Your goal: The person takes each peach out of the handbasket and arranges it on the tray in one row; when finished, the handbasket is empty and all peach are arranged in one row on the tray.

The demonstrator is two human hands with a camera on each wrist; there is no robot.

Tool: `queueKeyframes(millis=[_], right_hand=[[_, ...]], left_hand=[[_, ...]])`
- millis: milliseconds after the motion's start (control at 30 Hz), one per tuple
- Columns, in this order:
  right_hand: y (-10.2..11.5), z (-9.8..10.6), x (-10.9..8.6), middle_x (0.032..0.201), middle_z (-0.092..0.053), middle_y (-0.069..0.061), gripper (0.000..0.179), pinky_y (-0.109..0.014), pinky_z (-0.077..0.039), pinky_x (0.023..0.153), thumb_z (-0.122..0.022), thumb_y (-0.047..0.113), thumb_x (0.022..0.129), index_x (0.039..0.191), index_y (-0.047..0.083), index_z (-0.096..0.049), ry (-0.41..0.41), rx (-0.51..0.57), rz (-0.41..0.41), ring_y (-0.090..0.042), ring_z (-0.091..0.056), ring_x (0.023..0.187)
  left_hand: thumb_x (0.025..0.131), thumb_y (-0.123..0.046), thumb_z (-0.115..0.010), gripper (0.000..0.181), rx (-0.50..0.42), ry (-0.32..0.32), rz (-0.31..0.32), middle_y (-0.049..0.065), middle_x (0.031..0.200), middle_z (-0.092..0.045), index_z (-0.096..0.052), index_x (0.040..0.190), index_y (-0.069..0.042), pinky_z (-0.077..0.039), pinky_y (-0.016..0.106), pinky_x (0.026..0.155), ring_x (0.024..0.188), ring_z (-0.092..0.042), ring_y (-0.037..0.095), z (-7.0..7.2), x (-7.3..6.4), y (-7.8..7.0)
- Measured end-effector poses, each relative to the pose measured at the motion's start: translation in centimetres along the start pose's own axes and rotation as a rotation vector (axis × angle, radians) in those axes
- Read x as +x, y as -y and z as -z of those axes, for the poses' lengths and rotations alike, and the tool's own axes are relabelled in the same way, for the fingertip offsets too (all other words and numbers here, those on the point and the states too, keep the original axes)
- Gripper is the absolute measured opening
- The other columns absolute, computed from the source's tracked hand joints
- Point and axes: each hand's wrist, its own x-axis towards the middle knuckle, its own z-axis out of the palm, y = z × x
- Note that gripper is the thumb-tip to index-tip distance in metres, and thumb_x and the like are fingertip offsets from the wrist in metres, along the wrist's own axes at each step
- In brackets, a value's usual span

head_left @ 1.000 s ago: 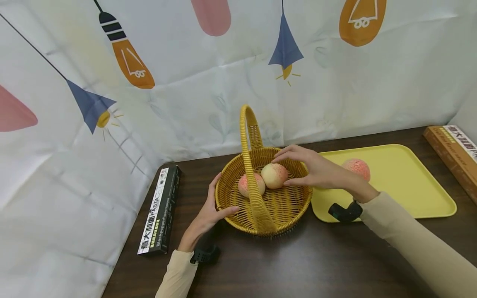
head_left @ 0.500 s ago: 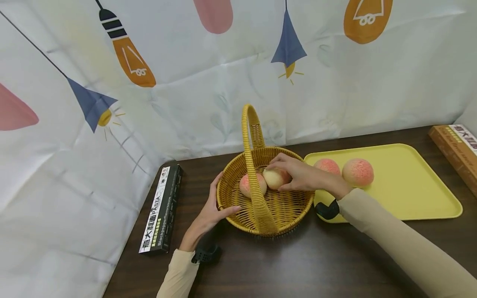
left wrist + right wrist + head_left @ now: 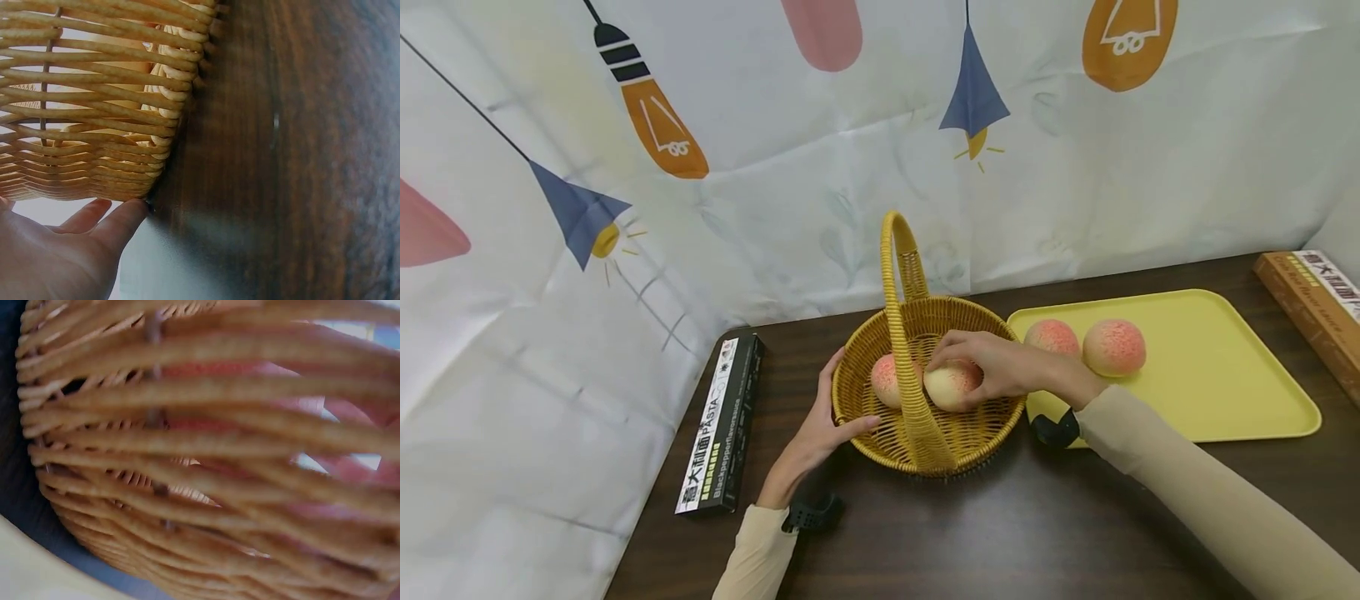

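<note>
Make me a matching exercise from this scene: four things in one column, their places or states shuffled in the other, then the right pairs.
Column 1
1. Yellow tray
2. Left hand
3. Black pasta box
4. Right hand

Column 2
A. Holds a peach inside the basket
B. Lies on the table, at the far left
C. Bears two peaches
D. Touches the basket's left side

Right pairs: 1-C, 2-D, 3-B, 4-A
</note>
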Motion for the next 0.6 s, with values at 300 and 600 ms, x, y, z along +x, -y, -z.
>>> queueKeyframes(millis=[300,600], right_hand=[[1.5,0.3,-0.5,0.121,-0.059,-0.001,0.051,-0.044,-0.051,0.096,-0.095,0.015,0.075,0.122,0.014,-0.074,0.079,-0.057,-0.009,-0.022,-0.060,0.112],[2.3,-0.3,-0.6,0.124,-0.060,-0.001,0.052,-0.046,-0.049,0.101,-0.094,0.014,0.077,0.125,0.013,-0.072,0.071,-0.045,0.021,-0.022,-0.058,0.116]], left_hand=[[0.090,-0.031,-0.083,0.114,-0.005,-0.002,-0.003,0.017,0.168,-0.017,0.000,0.168,-0.028,-0.044,0.046,0.110,0.150,-0.033,0.039,0.0,-0.1,0.1],[0.092,-0.029,-0.082,0.112,-0.011,0.003,0.006,0.015,0.168,-0.017,0.000,0.168,-0.031,-0.046,0.038,0.107,0.149,-0.034,0.039,0.1,0.0,0.0]])
